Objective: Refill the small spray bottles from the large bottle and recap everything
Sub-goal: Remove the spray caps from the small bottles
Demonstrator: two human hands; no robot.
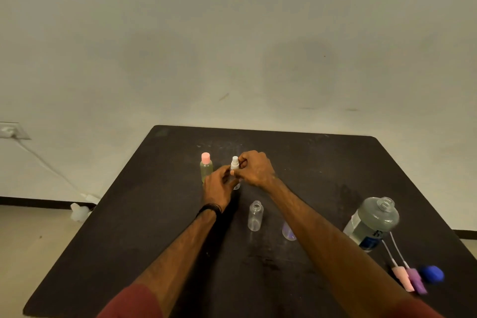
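Four small bottles: one is capped, one is being capped, and two stand without tops.
Desk (322,162): dark and scuffed, carrying every item of the task.
Large bottle (371,222): clear, partly full, blue label; it stands uncapped near the right edge of the desk.
Progress: judged about halfway, since two bottles appear finished or nearly so, while two small bottles and the large one await closing.
Left hand (219,186): fingers curled round the body of the white-topped spray bottle, steadying it on the desk.
Right hand (255,169): fingertips pinching the white spray head, seemingly twisting it on.
White-topped spray bottle (235,162): upright between both hands at mid-desk; its fill cannot be judged, being mostly hidden.
Pink-capped bottle (206,168): closed, holding yellowish liquid, just left of the hands.
Open clear bottle (255,215): bare neck, apparently empty, nearer the person.
Purple-tinted bottle (288,232): partly hidden behind the right forearm; contents unclear.
Blue cap (433,274): lying near the large bottle, probably belonging to it.
Pink spray head (403,279) and purple spray head (416,280): lying side by side, tubes pointing towards the large bottle, not yet refitted.
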